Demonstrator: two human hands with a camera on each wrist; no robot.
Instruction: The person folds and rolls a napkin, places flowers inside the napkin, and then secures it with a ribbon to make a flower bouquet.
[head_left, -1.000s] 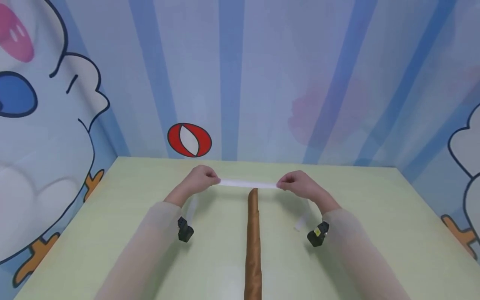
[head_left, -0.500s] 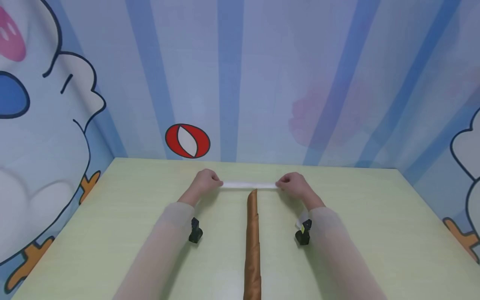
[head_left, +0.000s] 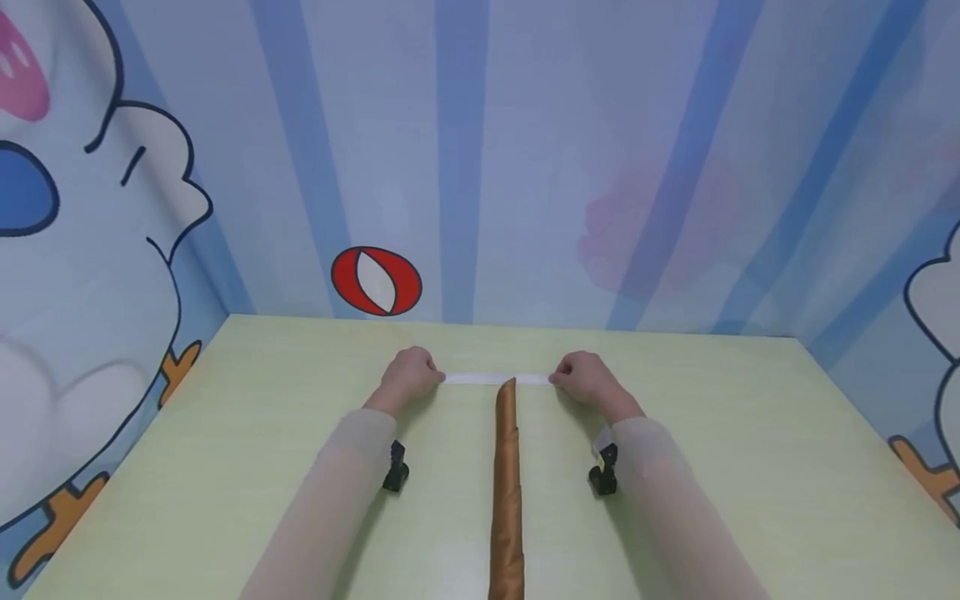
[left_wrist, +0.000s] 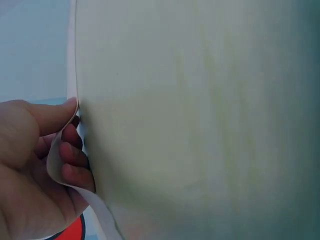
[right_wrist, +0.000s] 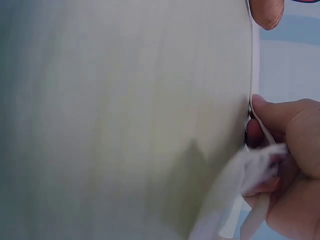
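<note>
A white ribbon [head_left: 472, 378] stretches straight across the far part of the table between my two hands. My left hand [head_left: 408, 375] pinches its left end between thumb and fingers; a loose tail of ribbon [left_wrist: 102, 212] loops down past the curled fingers in the left wrist view. My right hand [head_left: 588, 379] pinches the other end, with a blurred white tail [right_wrist: 220, 195] hanging below that hand in the right wrist view. A long brown satin roll [head_left: 507, 492] lies lengthwise between the forearms, its pointed far tip overlapping the ribbon's middle.
The pale green table [head_left: 300, 350] ends at a blue striped wall [head_left: 517, 167] with cartoon figures printed on it. Small black cameras [head_left: 395, 467] hang beneath both wrists.
Both hands have come down and slightly nearer with the taut ribbon, which now sits level with the brown roll's tip. Both forearms have drawn inward.
</note>
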